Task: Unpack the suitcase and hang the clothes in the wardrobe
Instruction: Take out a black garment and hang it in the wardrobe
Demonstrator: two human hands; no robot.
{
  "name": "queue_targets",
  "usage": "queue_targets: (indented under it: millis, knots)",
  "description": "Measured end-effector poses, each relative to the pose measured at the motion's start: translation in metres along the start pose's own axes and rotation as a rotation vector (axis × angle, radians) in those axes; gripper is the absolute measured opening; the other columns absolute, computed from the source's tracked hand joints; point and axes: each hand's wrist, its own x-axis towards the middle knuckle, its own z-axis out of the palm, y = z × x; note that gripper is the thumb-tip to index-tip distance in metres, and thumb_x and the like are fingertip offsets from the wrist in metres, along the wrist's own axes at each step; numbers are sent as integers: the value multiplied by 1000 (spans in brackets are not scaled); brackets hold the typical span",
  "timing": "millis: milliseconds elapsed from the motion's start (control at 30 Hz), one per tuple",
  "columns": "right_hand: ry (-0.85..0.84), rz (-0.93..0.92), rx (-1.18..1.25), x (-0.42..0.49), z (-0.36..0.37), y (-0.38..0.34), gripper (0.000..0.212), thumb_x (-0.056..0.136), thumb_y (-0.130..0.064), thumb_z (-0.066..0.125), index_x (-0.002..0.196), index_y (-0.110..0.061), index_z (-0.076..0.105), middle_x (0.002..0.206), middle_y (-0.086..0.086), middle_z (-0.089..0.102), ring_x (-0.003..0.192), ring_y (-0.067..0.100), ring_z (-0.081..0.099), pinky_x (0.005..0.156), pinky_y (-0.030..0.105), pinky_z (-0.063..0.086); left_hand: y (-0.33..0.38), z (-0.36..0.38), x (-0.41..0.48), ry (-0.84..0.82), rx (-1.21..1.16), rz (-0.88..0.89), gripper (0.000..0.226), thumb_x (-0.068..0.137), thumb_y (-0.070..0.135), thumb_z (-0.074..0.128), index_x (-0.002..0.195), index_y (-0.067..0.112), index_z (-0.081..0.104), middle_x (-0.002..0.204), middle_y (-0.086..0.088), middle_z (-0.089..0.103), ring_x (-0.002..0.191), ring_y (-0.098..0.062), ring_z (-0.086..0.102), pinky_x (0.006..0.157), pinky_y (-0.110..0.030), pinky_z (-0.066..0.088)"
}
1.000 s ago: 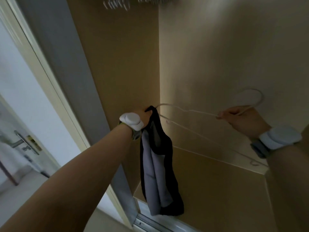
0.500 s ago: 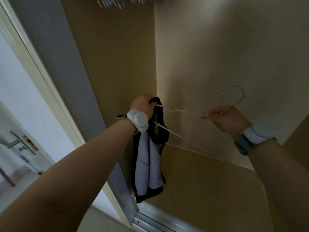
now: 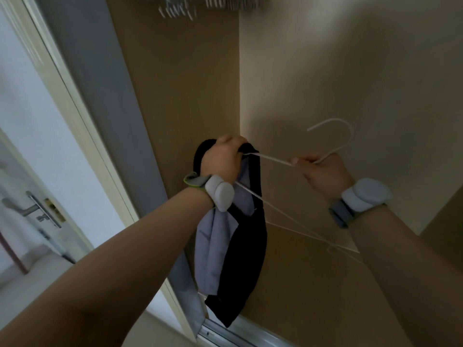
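The hanger [image 3: 270, 160] is held sideways, hook up: neck gripped by the right hand [image 3: 324, 172], one end clutched with the hanging garment [image 3: 240, 266] by the left hand [image 3: 221, 162].

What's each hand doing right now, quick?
Left hand: closed, gripping the black and grey garment at one end of the thin white wire hanger.
Right hand: closed, holding that hanger near its hook.
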Motion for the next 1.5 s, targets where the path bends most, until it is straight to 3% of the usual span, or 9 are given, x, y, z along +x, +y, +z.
queue_targets:
  millis: [167, 433, 567, 733, 867, 967, 1133, 1334, 1500]
  knots:
    - [-4, -5, -130, 0, -21, -4, 22, 89, -22, 62, 93, -3, 73, 44, -4, 46, 32, -1, 38, 37, 10, 30, -31, -15, 6, -38, 44, -85, 32, 94, 9, 40, 121, 15, 56, 112, -18, 63, 98, -38, 58, 77, -41, 50]
    - [-82, 64, -20, -3, 0, 2, 20, 92, -18, 60, 75, -9, 66, 34, -12, 41, 30, 0, 34, 35, 15, 29, 0, -12, 5, -74, 84, 26, 27, 94, 14, 46, 117, 14, 59, 114, -16, 55, 96, -37, 57, 78, -43, 49]
    - [-38, 76, 83, -6, 31, 1, 3, 90, -19, 63, 89, -21, 64, 45, -12, 51, 35, -4, 43, 38, 11, 32, 36, -1, -3, -67, 70, 130, 28, 92, 17, 49, 118, 16, 59, 113, -14, 54, 98, -38, 57, 79, -44, 49]
    - [22, 89, 115, -7, 45, -4, 39, 89, 4, 47, 56, -16, 46, 30, -14, 41, 28, -2, 37, 33, 10, 26, 57, 5, -17, -133, -162, 287, 30, 92, 13, 50, 121, 8, 59, 112, -17, 55, 103, -35, 54, 87, -35, 43]
    - [48, 69, 287, -9, 30, -7, 27, 91, -2, 49, 71, -16, 61, 37, -12, 47, 32, -2, 38, 35, 13, 28, 29, -6, -8, 25, 265, 330, 58, 85, 54, 32, 131, 24, 51, 126, -7, 52, 123, -34, 41, 107, -48, 19]
    - [29, 51, 387, -6, 28, -15, 31, 93, 1, 44, 68, -13, 55, 35, -10, 40, 30, 2, 32, 34, 13, 24, 26, -20, 2, -118, 483, 263, 47, 94, 50, 32, 131, 25, 48, 126, -4, 52, 126, -29, 40, 112, -47, 9]
    - [71, -69, 338, -11, 34, -25, 18, 91, 1, 46, 92, -14, 55, 49, 6, 43, 35, 7, 40, 37, 16, 31, 40, -16, 1, -240, 455, 424, 33, 97, 39, 39, 119, 16, 49, 119, -8, 59, 108, -31, 57, 80, -36, 44]
    - [211, -296, -14, -13, 25, 1, 30, 90, -14, 59, 118, -15, 50, 98, -3, 56, 84, 6, 54, 75, 13, 43, 39, -11, 6, -178, 388, 287, 31, 99, 36, 38, 115, 14, 52, 112, -11, 60, 101, -32, 57, 64, -31, 34]
    - [357, -407, -265, -37, 32, 40, 21, 85, -25, 59, 98, -8, 64, 87, -2, 58, 80, 9, 50, 70, 21, 42, 39, -14, 16, -97, 366, 205, 31, 99, 35, 38, 113, 13, 53, 108, -14, 63, 96, -35, 59, 63, -32, 36]
